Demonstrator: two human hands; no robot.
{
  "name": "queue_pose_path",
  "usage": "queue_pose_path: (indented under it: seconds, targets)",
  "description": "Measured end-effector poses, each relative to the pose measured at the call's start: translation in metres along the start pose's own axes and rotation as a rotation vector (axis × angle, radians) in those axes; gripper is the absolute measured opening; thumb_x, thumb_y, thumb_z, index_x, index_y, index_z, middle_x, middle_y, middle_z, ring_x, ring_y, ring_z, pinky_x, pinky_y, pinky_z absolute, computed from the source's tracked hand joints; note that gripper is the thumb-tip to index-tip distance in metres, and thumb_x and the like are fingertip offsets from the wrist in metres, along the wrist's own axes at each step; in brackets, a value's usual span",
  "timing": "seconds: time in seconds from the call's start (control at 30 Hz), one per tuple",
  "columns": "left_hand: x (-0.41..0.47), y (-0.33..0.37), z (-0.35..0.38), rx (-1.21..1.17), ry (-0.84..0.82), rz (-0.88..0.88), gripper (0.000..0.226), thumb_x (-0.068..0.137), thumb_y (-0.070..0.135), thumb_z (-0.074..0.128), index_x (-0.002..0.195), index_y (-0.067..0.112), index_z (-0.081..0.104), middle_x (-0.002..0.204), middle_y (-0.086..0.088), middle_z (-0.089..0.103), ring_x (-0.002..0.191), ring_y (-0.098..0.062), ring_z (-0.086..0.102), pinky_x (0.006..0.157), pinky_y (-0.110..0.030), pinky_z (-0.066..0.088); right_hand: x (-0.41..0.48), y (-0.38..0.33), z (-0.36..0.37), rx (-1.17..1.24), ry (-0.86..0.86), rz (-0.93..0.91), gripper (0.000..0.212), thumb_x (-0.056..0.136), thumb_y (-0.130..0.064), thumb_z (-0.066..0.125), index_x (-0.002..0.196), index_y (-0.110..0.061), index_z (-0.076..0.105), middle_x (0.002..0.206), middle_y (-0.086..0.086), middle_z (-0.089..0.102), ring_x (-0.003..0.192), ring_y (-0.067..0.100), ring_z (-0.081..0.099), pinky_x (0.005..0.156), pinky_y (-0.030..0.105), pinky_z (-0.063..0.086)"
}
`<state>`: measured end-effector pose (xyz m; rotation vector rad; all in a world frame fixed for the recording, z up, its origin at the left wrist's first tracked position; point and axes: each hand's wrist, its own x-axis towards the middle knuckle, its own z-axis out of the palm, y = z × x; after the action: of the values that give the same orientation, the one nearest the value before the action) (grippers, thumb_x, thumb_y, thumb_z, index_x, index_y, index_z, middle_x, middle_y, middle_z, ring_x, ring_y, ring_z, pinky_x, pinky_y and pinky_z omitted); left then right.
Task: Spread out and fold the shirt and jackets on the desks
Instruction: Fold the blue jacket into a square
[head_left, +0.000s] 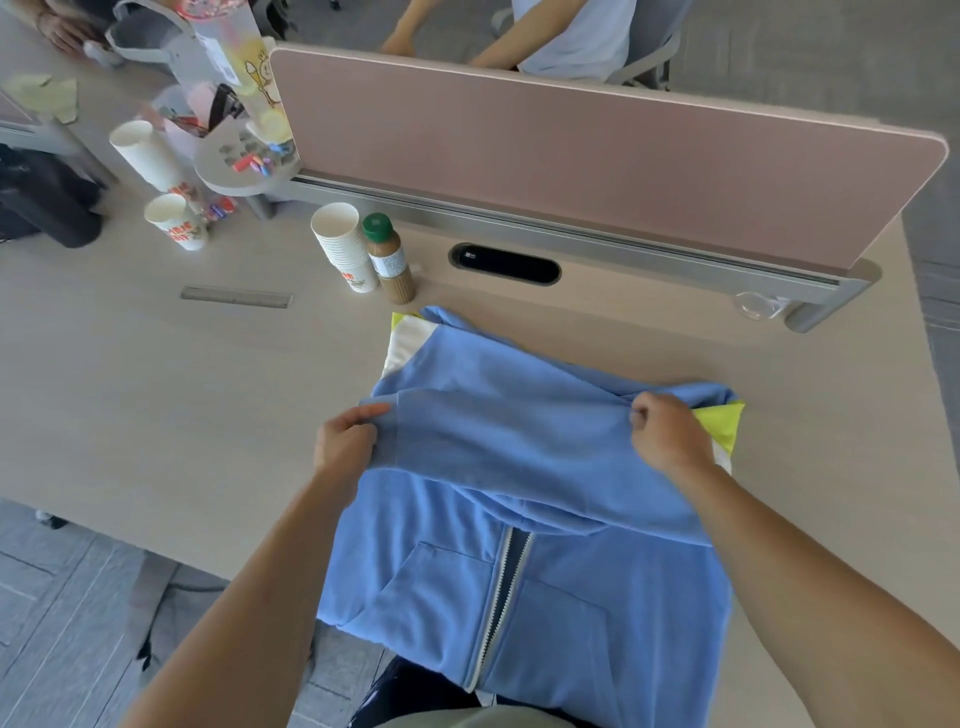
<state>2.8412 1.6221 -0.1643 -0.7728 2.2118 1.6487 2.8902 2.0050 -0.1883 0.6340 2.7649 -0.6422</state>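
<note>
Blue zip hoodie (519, 519) front-up on counter (182, 415), hem overhanging near edge. Left hand (345, 441), right hand (670, 434): fingers pinching folded top edge (likely steadying crosswise fold).

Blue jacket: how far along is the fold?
Done: blue jacket lies front up, zipped, on the desk. In hand: left hand and right hand pinch its upper part, doubled over the chest. Remaining: the lower half, overhanging the near edge, is unfolded; a yellow-and-white garment shows beneath.

Blue zip jacket (545, 519) on desk (156, 415), top half folded fwd.
</note>
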Motion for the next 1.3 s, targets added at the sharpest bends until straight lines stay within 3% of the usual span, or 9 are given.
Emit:
queue_pose_path:
  seconds: [0.13, 0.27, 0.37, 0.47, 0.57, 0.67, 0.77, 0.97, 1.3]
  targets:
    - [0.012, 0.011, 0.004, 0.095, 0.012, 0.163, 0.050, 0.082, -0.008, 0.044, 0.104, 0.028, 0.071, 0.082, -0.003, 0.057, 0.067, -0.016, 0.048, 0.059, -0.024, 0.041, 0.013, -0.010, -0.030, 0.135, 0.339, 0.022, 0.017, 0.097, -0.017, 0.053, 0.109, -0.010, 0.063, 0.112, 0.016, 0.063, 0.100, 0.038, 0.060, 0.076, 0.040, 0.044]
    - [0.035, 0.026, 0.021, 0.465, -0.043, 0.217, 0.060, 0.077, 0.006, 0.047, 0.133, 0.022, 0.060, 0.124, -0.011, 0.056, 0.101, -0.032, 0.058, 0.081, -0.034, 0.050, 0.007, -0.005, -0.015, -0.068, 0.096, 0.002, 0.044, 0.098, -0.026, 0.053, 0.139, -0.014, 0.047, 0.136, 0.017, 0.053, 0.121, 0.038, 0.054, 0.093, 0.045, 0.047]
    - [0.026, 0.025, 0.051, 0.798, -0.010, 0.208, 0.058, 0.085, 0.012, 0.051, 0.140, 0.028, 0.050, 0.146, -0.009, 0.035, 0.130, -0.036, 0.035, 0.112, -0.041, 0.031, -0.017, 0.013, 0.012, -0.335, -0.082, 0.030, 0.056, 0.101, -0.041, 0.044, 0.152, -0.023, 0.029, 0.155, 0.008, 0.033, 0.135, 0.033, 0.040, 0.105, 0.045, 0.038]
    - [0.001, 0.016, 0.091, 1.000, -0.144, 0.423, 0.060, 0.086, 0.018, 0.055, 0.143, 0.031, 0.045, 0.153, -0.005, 0.026, 0.136, -0.033, 0.024, 0.113, -0.043, 0.022, -0.052, 0.036, 0.034, -0.331, -0.013, 0.088, 0.061, 0.101, -0.046, 0.041, 0.154, -0.020, 0.027, 0.160, 0.008, 0.024, 0.142, 0.032, 0.031, 0.112, 0.046, 0.030]
    - [-0.025, 0.002, 0.129, 1.175, -0.371, 0.682, 0.065, 0.085, 0.026, 0.058, 0.147, 0.030, 0.038, 0.155, -0.003, 0.022, 0.140, -0.031, 0.020, 0.115, -0.042, 0.021, -0.085, 0.069, 0.050, -0.303, 0.067, 0.006, 0.073, 0.090, -0.047, 0.062, 0.150, -0.011, 0.039, 0.155, 0.016, 0.035, 0.142, 0.034, 0.037, 0.109, 0.049, 0.037]
    - [-0.047, -0.008, 0.160, 1.315, -0.487, 0.839, 0.074, 0.085, 0.026, 0.057, 0.153, 0.028, 0.028, 0.158, -0.004, 0.016, 0.141, -0.032, 0.019, 0.117, -0.041, 0.019, -0.102, 0.101, 0.055, -0.251, 0.089, -0.059, 0.079, 0.075, -0.021, 0.077, 0.146, -0.006, 0.046, 0.151, 0.017, 0.045, 0.134, 0.036, 0.049, 0.100, 0.050, 0.049]
    - [-0.061, -0.012, 0.185, 1.427, -0.517, 0.929, 0.076, 0.088, 0.027, 0.054, 0.156, 0.027, 0.018, 0.159, -0.006, 0.012, 0.141, -0.033, 0.018, 0.117, -0.041, 0.019, -0.106, 0.115, 0.050, -0.042, 0.203, 0.148, 0.062, 0.075, -0.001, 0.072, 0.135, -0.005, 0.057, 0.132, 0.019, 0.058, 0.108, 0.043, 0.061, 0.081, 0.050, 0.056]
    - [-0.076, -0.015, 0.213, 1.555, -0.501, 0.854, 0.078, 0.091, 0.038, 0.053, 0.156, 0.027, 0.012, 0.158, -0.010, 0.013, 0.141, -0.035, 0.019, 0.115, -0.044, 0.022, -0.113, 0.133, 0.046, 0.449, 0.258, 0.527, 0.028, 0.088, -0.010, 0.062, 0.115, -0.006, 0.058, 0.109, 0.015, 0.062, 0.100, 0.037, 0.059, 0.077, 0.033, 0.042]
    - [-0.114, 0.025, 0.313, 1.312, -0.639, 1.040, 0.060, 0.090, 0.035, 0.053, 0.147, 0.024, 0.039, 0.153, -0.003, 0.030, 0.138, -0.029, 0.025, 0.113, -0.041, 0.021, -0.132, 0.134, 0.033, 0.229, 0.176, 0.425, 0.017, 0.096, -0.033, 0.053, 0.088, -0.018, 0.050, 0.085, -0.003, 0.058, 0.084, 0.030, 0.061, 0.066, 0.033, 0.040]
